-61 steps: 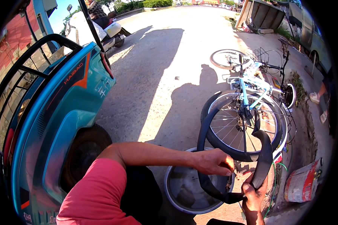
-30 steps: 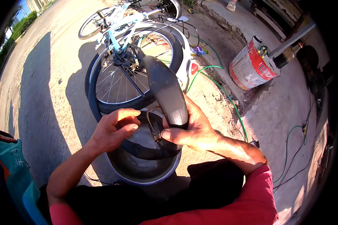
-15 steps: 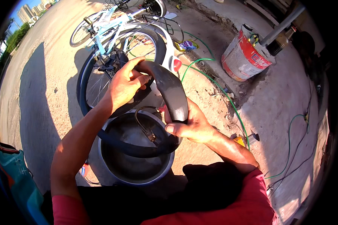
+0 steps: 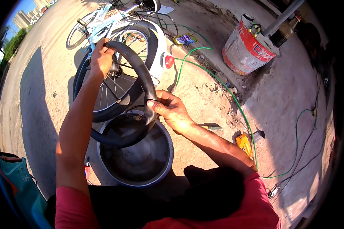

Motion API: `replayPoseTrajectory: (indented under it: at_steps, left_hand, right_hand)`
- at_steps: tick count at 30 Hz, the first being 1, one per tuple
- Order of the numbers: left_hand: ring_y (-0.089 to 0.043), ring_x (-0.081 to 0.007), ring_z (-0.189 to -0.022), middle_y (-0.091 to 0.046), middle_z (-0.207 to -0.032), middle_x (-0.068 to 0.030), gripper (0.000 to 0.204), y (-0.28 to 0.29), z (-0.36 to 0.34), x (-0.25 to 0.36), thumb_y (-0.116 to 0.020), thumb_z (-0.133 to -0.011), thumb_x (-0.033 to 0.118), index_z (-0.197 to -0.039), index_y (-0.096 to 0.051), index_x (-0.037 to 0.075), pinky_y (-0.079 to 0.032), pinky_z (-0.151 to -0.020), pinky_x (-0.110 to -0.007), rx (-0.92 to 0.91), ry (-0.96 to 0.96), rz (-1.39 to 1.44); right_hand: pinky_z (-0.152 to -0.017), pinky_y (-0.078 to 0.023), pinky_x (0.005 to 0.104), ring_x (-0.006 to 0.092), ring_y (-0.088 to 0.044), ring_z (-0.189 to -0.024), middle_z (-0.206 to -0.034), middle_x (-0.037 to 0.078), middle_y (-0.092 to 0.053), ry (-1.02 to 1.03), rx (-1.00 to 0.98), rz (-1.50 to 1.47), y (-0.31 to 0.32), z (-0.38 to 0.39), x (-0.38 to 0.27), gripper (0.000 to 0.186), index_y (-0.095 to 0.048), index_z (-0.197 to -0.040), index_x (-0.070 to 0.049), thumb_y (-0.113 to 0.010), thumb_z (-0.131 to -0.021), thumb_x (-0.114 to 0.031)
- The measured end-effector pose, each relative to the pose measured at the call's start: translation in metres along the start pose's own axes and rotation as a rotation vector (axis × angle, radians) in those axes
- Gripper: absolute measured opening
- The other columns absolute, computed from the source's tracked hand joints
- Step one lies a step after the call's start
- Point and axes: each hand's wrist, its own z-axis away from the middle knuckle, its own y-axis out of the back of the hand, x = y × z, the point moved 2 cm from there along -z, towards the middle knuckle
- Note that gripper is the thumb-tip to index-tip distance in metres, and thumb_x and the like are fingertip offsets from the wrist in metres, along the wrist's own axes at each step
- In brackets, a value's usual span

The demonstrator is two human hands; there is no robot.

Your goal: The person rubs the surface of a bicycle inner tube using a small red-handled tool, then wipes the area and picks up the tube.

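Both my hands hold a black bicycle inner tube (image 4: 144, 78) up in a loop over a round metal basin (image 4: 137, 166). My left hand (image 4: 102, 59) grips the far upper end of the loop, in front of the bicycle's wheel. My right hand (image 4: 170, 110) pinches the loop's right side between thumb and fingers, above the basin's rim. The lower part of the tube hangs across the basin's opening. Behind it a light blue and white bicycle (image 4: 100, 28) lies tipped over, its spoked wheel and black tire (image 4: 151, 49) next to the tube.
A red and white bucket (image 4: 248, 49) with things in it stands at the far right. A green hose (image 4: 233, 97) winds over the ground. Nearby lie a yellow packet (image 4: 244, 144) and a purple-yellow packet (image 4: 185, 39). A teal bag (image 4: 17, 187) sits at the left edge.
My left hand has moved away and left, stretching the tube into a longer loop. My right hand has shifted left with it. The view has shifted slightly.
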Motion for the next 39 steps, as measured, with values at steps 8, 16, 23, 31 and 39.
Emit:
replayPoseTrajectory:
  at_steps: [8,16,23,31,39]
  left_hand:
    - [-0.072,-0.0198,-0.091,-0.075,-0.111,-0.0135,0.067,0.009,0.033,0.037,-0.059,-0.103,0.003,-0.163,-0.030,0.006,-0.055,-0.077,-0.031,-0.190,0.107,-0.131]
    - [-0.069,-0.0155,-0.091,-0.074,-0.106,-0.0114,0.070,0.034,0.086,0.051,-0.061,-0.103,0.003,-0.165,-0.029,0.009,-0.054,-0.076,-0.028,-0.227,-0.114,-0.127]
    - [-0.063,-0.0117,-0.091,-0.068,-0.112,-0.0059,0.059,0.039,0.106,0.031,-0.057,-0.104,0.005,-0.160,-0.038,0.004,-0.050,-0.080,-0.026,-0.376,-0.170,-0.204]
    - [-0.060,-0.0158,-0.095,-0.065,-0.110,-0.0064,0.031,0.038,0.136,0.028,-0.054,-0.107,0.010,-0.135,-0.062,0.001,-0.050,-0.090,-0.031,-0.489,-0.242,-0.368]
    - [-0.064,-0.0151,-0.109,-0.068,-0.124,-0.0077,0.064,0.011,0.233,0.074,-0.074,-0.083,0.004,-0.143,-0.053,0.001,-0.050,-0.088,-0.029,-0.736,0.136,-0.298]
  right_hand:
    - [-0.088,-0.055,0.0292,0.0108,-0.068,-0.095,-0.101,0.003,-0.071,0.022,-0.024,-0.022,-0.006,-0.005,0.033,0.029,-0.062,-0.119,-0.004,-0.078,-0.094,-0.003]
    - [-0.096,-0.053,0.0318,0.0112,-0.066,-0.107,-0.110,0.002,-0.070,-0.080,-0.141,-0.017,-0.023,0.029,0.037,0.035,-0.061,-0.124,-0.006,-0.078,-0.093,-0.001]
    - [-0.091,-0.056,0.0308,0.0142,-0.068,-0.104,-0.109,0.005,-0.073,-0.030,-0.159,-0.032,-0.003,0.023,0.057,0.036,-0.063,-0.124,-0.002,-0.080,-0.092,-0.004]
    - [-0.084,-0.058,0.0300,0.0153,-0.071,-0.090,-0.097,0.007,-0.074,0.174,0.066,-0.138,0.000,-0.009,0.069,0.035,-0.065,-0.113,0.001,-0.086,-0.086,-0.007]
    - [-0.090,-0.057,0.0311,0.0174,-0.072,-0.099,-0.106,0.010,-0.074,0.109,-0.072,-0.184,-0.001,0.010,0.065,0.041,-0.063,-0.119,0.004,-0.086,-0.089,-0.012]
